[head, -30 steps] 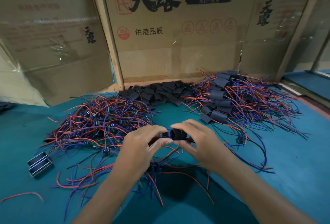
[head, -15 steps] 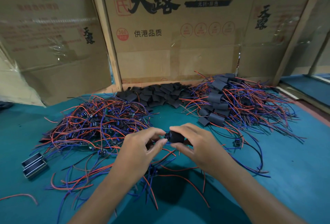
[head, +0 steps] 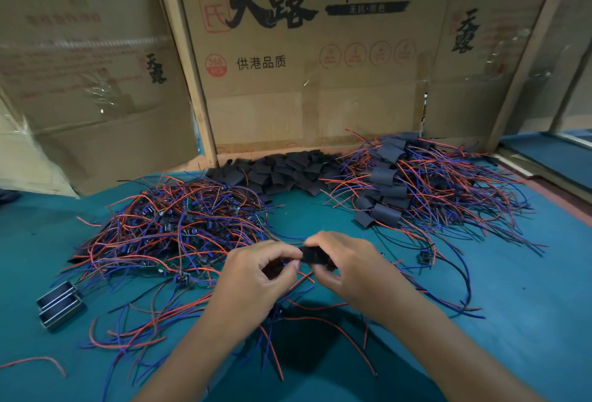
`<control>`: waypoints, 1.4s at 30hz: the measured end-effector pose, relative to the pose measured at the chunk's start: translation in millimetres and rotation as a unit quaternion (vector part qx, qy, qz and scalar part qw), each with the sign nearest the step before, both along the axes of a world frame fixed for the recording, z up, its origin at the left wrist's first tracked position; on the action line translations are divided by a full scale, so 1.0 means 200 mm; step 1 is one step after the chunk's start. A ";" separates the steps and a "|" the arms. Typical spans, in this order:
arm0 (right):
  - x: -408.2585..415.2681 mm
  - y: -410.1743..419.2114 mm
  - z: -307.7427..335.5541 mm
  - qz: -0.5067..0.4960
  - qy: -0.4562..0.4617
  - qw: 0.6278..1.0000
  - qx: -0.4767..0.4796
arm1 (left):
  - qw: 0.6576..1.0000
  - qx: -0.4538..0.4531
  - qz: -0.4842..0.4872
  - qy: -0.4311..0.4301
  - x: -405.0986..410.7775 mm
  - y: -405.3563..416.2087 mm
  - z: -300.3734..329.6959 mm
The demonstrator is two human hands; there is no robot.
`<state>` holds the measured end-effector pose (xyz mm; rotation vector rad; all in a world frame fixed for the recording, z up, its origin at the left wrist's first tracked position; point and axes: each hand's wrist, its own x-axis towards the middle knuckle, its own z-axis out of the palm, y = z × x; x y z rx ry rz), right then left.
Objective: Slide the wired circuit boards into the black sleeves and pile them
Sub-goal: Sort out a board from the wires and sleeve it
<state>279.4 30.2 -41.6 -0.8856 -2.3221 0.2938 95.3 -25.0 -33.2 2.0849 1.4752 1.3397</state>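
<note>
Fingers of both hands pinch one sleeve mid-frame; done pile upper right, bigger bare pile left.

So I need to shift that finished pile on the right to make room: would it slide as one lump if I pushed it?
Probably not cleanly. The finished pile is loose sleeved pieces with thin, floppy wires splaying outward, so they'd likely snag, drag and scatter on the green mat.

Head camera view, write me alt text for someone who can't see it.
Two hands meet over a teal table: the right hand pinches a black sleeve, the left hand feeding into it. Unsleeved wired boards lie left, empty sleeves behind, the finished pile right.
</note>
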 end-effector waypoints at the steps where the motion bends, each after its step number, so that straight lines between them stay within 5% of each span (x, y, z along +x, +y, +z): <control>1: 0.00 0.00 0.00 -0.002 -0.010 1.000 -0.001 | 1.000 -0.004 -0.003 -0.002 0.00 0.00 0.00; 5: 0.03 0.02 0.03 -0.061 -0.038 0.997 0.021 | 0.999 -0.025 0.018 0.023 -0.05 0.00 -0.01; 10: 0.18 0.27 0.19 -0.174 -0.060 0.979 0.085 | 0.969 0.035 0.108 0.217 -0.13 0.02 -0.02; 14: 0.28 0.65 0.48 -0.284 -0.149 0.939 0.123 | 0.956 0.037 0.121 0.264 -0.14 0.04 -0.03; 16: 0.34 0.80 0.61 -0.348 -0.211 0.909 0.089 | 0.952 0.050 0.129 0.272 -0.14 0.05 -0.05; 19: 0.40 0.90 0.65 -0.411 -0.184 0.893 0.017 | 0.948 0.050 0.152 0.276 -0.17 0.07 -0.05; 23: 0.27 0.85 0.46 -0.318 -0.171 0.930 0.065 | 0.944 -0.014 0.199 0.264 -0.19 0.08 -0.04; 28: -0.02 0.87 0.17 -0.200 -0.218 0.954 -0.052 | 0.928 -0.051 0.233 0.287 -0.21 0.10 -0.08; 42: -0.38 1.20 -0.09 -0.258 -0.218 0.936 -0.096 | 0.927 -0.047 0.204 0.312 -0.23 0.12 -0.13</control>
